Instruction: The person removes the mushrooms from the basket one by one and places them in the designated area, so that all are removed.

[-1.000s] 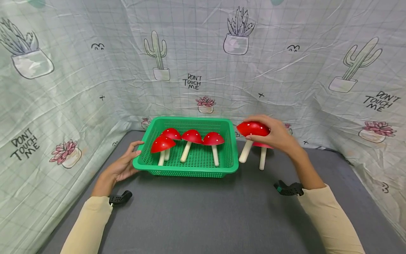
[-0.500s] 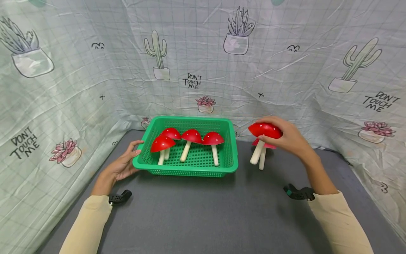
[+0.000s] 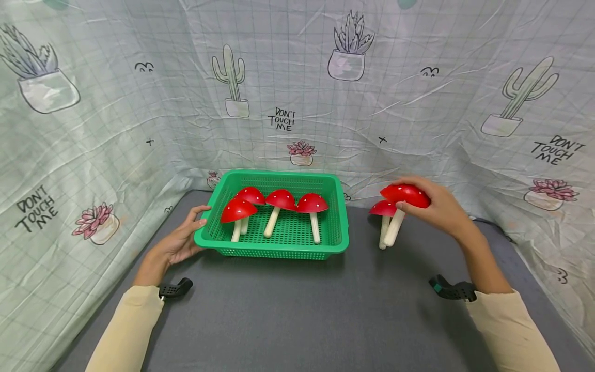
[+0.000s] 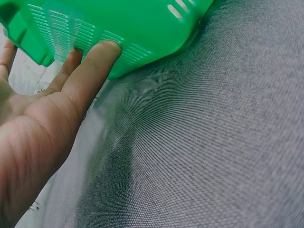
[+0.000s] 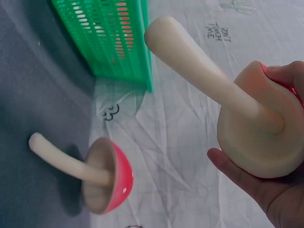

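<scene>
My right hand (image 3: 441, 209) grips a toy mushroom (image 3: 405, 195) by its red, white-dotted cap, thumb on one side and fingers over the other. Its pale stem slants down to the left, and the right wrist view shows the cap's cream underside. A second red-capped mushroom (image 3: 382, 208) lies on the table just left of it; the held stem comes close beside its stem in the head view. My left hand (image 3: 178, 245) touches the left side of the green basket (image 3: 271, 248). In the left wrist view, extended fingertips (image 4: 110, 49) rest against its slotted wall.
Inside the basket lie several more mushrooms (image 3: 281, 200), caps toward the back and stems toward the front. A dark grey cloth (image 3: 297, 315) covers the table. Behind and at both sides hangs a printed curtain (image 3: 302, 93) with cactus drawings.
My right hand has carried its mushroom to the right, away from the basket, passing in front of the mushroom on the table, now fully seen. The left hand and basket stay put.
</scene>
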A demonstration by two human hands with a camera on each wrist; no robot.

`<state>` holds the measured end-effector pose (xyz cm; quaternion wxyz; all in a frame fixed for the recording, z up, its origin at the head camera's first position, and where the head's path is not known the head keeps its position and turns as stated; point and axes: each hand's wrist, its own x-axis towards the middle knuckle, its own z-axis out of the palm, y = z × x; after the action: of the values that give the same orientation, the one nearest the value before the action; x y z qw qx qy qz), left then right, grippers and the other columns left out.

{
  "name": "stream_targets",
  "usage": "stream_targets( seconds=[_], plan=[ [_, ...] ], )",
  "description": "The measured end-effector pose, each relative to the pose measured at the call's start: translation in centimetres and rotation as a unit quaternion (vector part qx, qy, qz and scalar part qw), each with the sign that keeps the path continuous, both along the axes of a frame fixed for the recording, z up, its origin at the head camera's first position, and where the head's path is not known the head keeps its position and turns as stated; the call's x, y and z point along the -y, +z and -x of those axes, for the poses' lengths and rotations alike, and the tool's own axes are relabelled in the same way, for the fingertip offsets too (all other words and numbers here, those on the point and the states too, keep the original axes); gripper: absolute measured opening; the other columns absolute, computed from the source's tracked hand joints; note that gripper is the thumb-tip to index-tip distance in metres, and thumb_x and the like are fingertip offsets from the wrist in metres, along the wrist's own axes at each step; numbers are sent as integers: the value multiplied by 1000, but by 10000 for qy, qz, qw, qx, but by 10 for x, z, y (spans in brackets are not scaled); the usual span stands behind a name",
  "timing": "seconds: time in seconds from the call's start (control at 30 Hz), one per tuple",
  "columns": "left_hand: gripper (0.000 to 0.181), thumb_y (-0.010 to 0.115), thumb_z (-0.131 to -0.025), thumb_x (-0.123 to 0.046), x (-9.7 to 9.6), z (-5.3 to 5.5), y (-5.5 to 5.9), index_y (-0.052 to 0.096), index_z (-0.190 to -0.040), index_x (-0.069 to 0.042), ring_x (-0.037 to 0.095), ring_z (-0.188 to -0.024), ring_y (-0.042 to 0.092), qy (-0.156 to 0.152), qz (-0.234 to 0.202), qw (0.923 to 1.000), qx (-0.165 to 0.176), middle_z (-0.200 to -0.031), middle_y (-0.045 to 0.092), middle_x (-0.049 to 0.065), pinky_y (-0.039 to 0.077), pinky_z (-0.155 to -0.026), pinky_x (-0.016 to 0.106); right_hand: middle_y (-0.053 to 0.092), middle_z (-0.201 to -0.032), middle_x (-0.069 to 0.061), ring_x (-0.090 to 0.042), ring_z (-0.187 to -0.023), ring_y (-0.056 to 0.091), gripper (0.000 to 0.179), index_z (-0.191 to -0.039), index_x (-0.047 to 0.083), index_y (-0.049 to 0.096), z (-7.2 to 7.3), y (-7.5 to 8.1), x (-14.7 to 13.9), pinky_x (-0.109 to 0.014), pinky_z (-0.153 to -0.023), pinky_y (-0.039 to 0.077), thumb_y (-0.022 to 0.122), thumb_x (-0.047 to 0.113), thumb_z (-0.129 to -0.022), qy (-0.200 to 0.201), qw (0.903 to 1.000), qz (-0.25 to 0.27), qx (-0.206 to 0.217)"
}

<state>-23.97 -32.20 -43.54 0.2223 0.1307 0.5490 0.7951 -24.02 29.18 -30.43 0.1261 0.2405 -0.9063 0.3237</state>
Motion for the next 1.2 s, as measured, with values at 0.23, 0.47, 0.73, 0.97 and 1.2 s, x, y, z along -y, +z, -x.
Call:
stream_targets(
  seconds=[0.23,0.47,0.73,0.97,1.2],
  plan=[
    [35,31,-113,-16,-1,-1,1,20,-140,-36,20,-101,68,1,79,10000,-34,-134,48,8,58,-85,39,58,-139,-6,-25,-113,52,46,-135,24,63,-4,0,-10,-21,-75,50,76,22,-91,-205,9996,-22,191],
    [36,31,-113,-16,-1,-2,-1,20,-141,-36,22,-101,67,25,35,10000,16,-137,42,11,58,-85,39,57,-138,-8,-30,-114,52,49,-136,23,61,-7,-4,-20,-21,-72,50,77,23,-90,-370,9987,-88,338],
    [37,32,-113,-15,-2,0,0,20,-141,-36,20,-94,68,133,121,9998,-5,-135,42,10,59,-82,38,54,-141,-12,-33,-113,51,49,-137,22,60,-8,-6,-31,-26,-71,49,76,26,-91,-498,9973,-277,461],
    [37,32,-113,-15,-4,0,3,19,-141,-35,20,-92,68,162,121,9998,15,-134,40,11,59,-82,38,55,-140,-15,-33,-111,50,49,-137,19,59,-12,-7,-43,-21,-67,49,75,21,-91,-407,9982,-353,246],
    [37,34,-113,-17,-2,-1,3,20,-141,-36,21,-98,67,174,186,9997,51,-137,39,14,58,-85,39,57,-136,-12,-33,-110,50,49,-135,21,61,-14,-8,-51,-21,-66,49,77,23,-90,-576,9975,-295,271]
  ],
)
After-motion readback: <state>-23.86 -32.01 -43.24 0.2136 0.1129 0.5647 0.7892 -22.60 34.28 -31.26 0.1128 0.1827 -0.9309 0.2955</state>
